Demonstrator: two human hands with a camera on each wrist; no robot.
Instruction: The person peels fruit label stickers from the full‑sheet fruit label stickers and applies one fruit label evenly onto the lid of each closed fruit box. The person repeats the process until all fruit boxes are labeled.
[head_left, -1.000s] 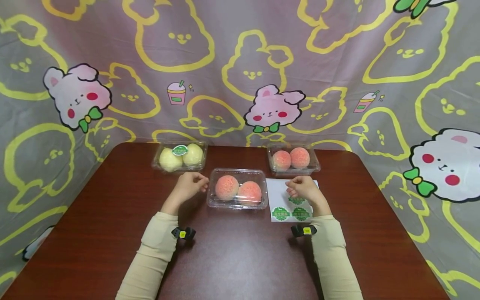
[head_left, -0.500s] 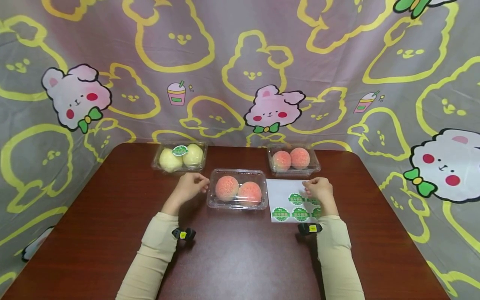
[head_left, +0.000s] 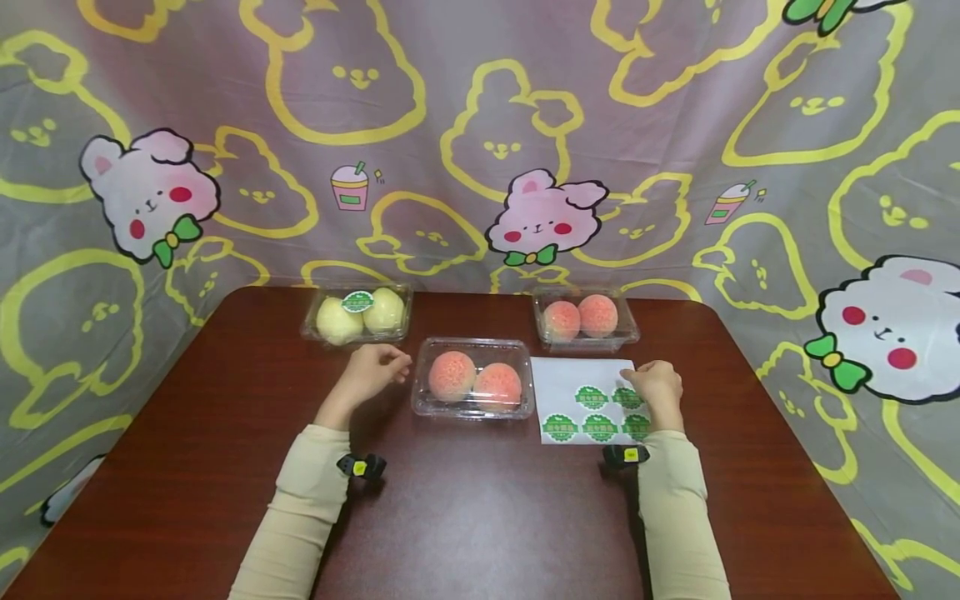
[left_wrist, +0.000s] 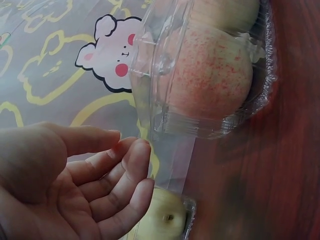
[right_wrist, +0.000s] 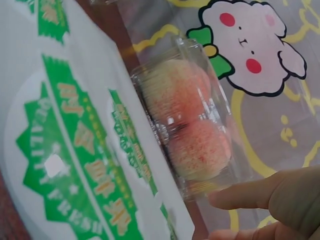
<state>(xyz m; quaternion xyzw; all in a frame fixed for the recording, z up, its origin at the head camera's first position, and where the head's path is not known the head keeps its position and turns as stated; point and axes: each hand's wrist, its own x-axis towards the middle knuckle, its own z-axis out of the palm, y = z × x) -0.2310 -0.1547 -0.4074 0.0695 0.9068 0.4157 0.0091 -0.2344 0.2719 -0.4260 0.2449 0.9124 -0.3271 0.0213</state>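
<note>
Beside the peach clamshell, our left hand curls loosely, gap narrow; at the sticker sheet, can't tell if our right hand grips.

The right hand seems to partly hide the sticker sheet.

We note a dark reddish-brown, wood-grained table, far corners rounded, sheen at near middle. Behind it we see a grey-pink fabric backdrop, lightly creased, printed with yellow-outlined creatures, pale red-cheeked rabbit heads, two pink drink cups.
</note>
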